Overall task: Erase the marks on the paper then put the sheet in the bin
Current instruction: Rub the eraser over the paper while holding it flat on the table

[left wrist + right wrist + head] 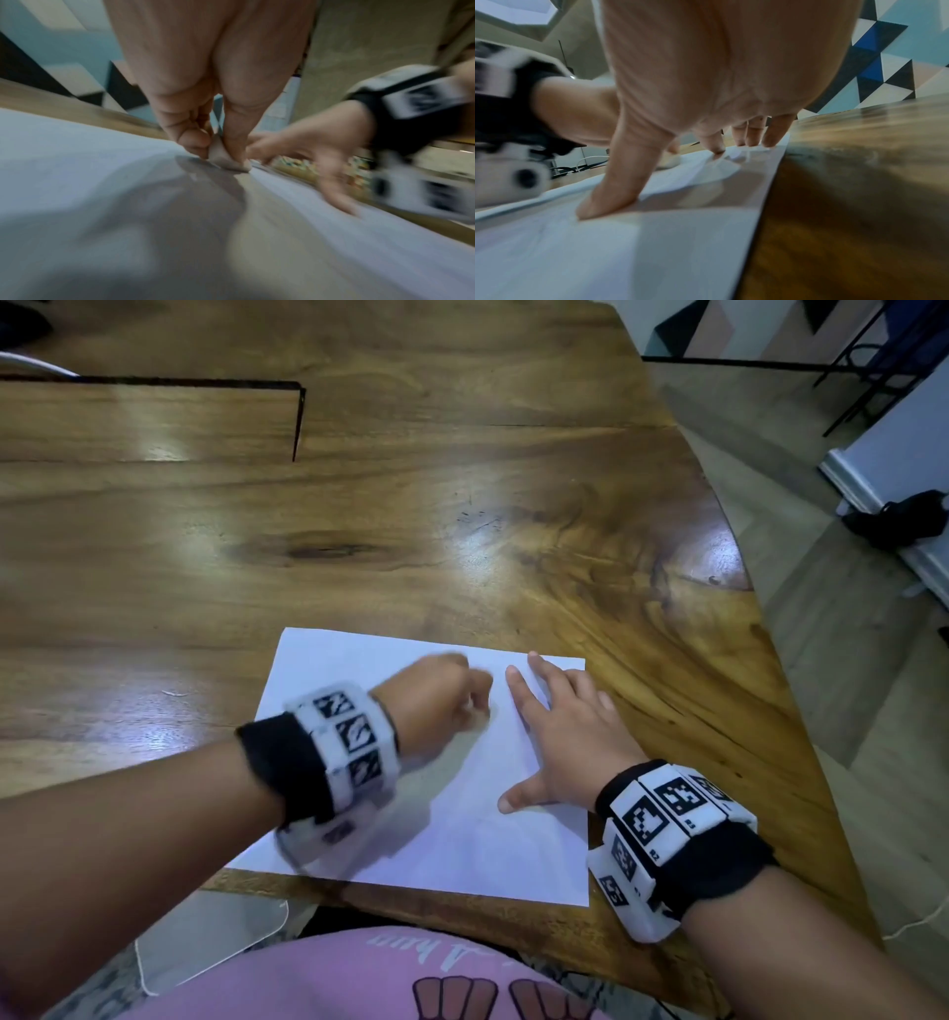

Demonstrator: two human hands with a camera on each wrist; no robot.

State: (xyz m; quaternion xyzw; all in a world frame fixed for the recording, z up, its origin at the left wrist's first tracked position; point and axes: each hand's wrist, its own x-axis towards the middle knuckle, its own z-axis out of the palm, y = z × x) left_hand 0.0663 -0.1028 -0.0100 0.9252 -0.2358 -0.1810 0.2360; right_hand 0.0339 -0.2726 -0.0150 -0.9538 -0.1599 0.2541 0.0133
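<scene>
1. Now your left hand [436,698] pinches a small pale eraser [226,160] between thumb and fingers, its tip on the paper [359,670].
2. Your right hand [570,737] lies flat with fingers spread, pressing the sheet near its right edge.
3. That sheet rests at the near edge of the tabletop [462,505].

Glossy wooden bench [462,516], dark grain and knots, curved right edge. White paper sheet [462,845] flat on it near the front edge, slightly skewed. Thin dark-edged clear panel [154,423] flat on the far left part. Right hand [570,737] pressed flat on the sheet; left hand [436,706] fisted, eraser [226,158] touching the sheet.
</scene>
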